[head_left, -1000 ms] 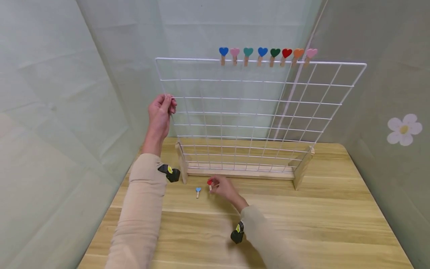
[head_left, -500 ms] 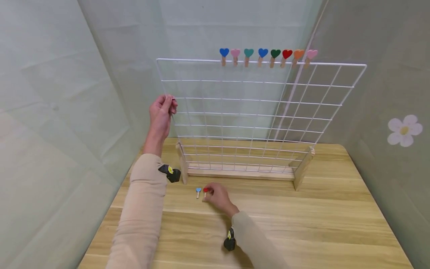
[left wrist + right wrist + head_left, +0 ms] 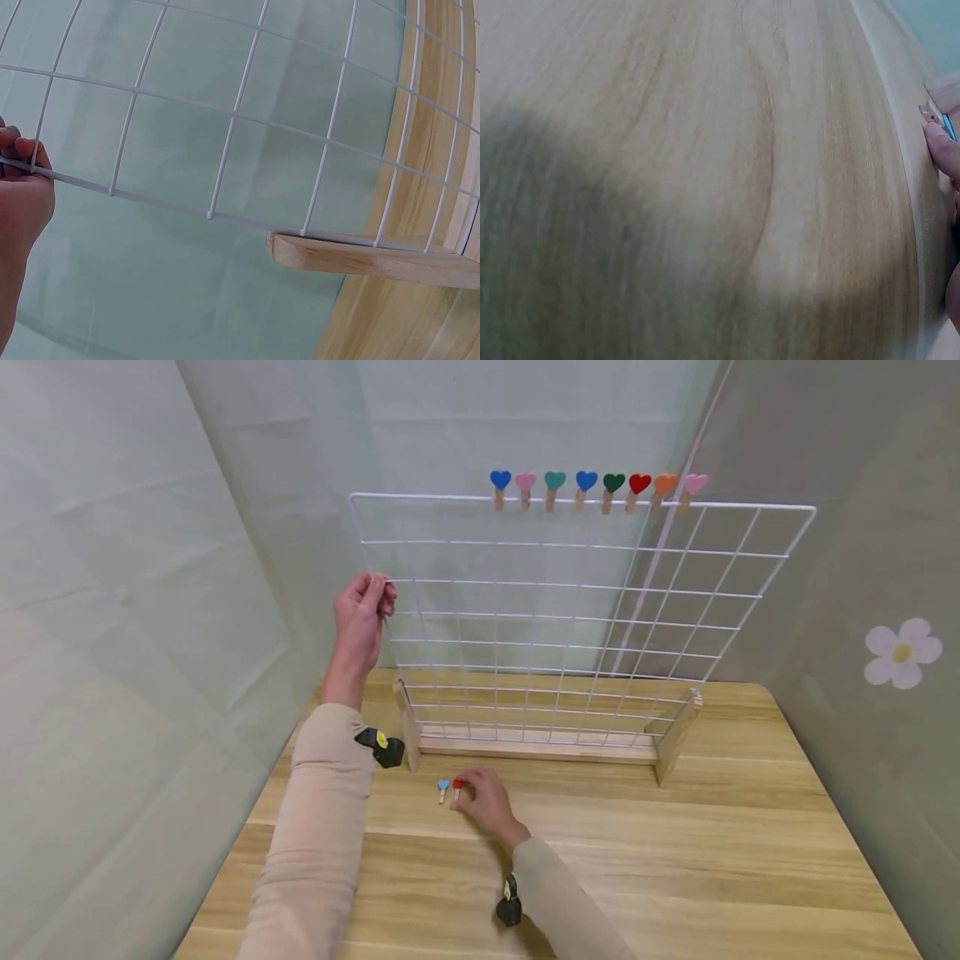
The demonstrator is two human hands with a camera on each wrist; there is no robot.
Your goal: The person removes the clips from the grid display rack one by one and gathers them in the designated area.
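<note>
White wire makes up the grid panel (image 3: 570,610) that stands upright in a wooden base (image 3: 536,747) near the far edge of the tabletop (image 3: 712,860), with two slanted wooden feet, one at each end. The left hand (image 3: 362,618) is raised at the panel's left edge, its fingers curled round the outer vertical wire about halfway up; the left wrist view shows the fingertips (image 3: 19,146) wrapped over that wire. The right hand (image 3: 483,799) rests low on the tabletop just in front of the base, towards the panel's left end, with its fingers curled on a red heart clothespin (image 3: 457,787), pinching it against the wood. Just beside that pin, on its left and not touching the hand as far as the head view shows, a blue heart clothespin (image 3: 442,788) lies flat on the tabletop. The right wrist view is mostly blurred wood grain, with a fingertip and a sliver of blue at its right edge. Along the panel's top wire, right of its middle, a row of heart clothespins (image 3: 592,489) is clipped upright: blue, pink, teal, blue, green, red, orange, pink. Both forearms wear beige sleeves (image 3: 315,843).
</note>
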